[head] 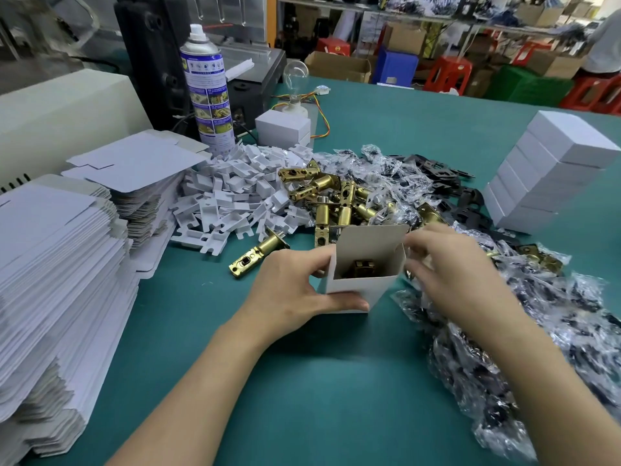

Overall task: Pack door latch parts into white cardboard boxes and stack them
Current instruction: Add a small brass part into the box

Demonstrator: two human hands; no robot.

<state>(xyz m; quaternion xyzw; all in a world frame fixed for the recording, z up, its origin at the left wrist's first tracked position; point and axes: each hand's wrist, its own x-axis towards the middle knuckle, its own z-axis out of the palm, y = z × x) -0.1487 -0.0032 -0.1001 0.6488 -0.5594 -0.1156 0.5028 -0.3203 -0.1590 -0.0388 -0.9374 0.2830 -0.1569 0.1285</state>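
A small white cardboard box point(353, 290) stands upright on the green table with its top flap raised, and a brass latch point(363, 267) shows inside it. My left hand point(292, 290) grips the box's left side, thumb across the front. My right hand point(450, 274) is at the box's right edge with fingers curled; what they pinch is unclear. Loose brass latches point(332, 200) lie in a heap behind the box, and one lone latch point(258, 253) lies to its left. Finished white boxes point(544, 169) are stacked at the right.
Flat box blanks point(53, 270) are piled at the left. A heap of white plastic inserts point(235, 193) lies behind them. Clear bags of dark parts point(524, 331) spread down the right side. A spray can point(208, 85), a bulb and another white box point(282, 129) stand farther back.
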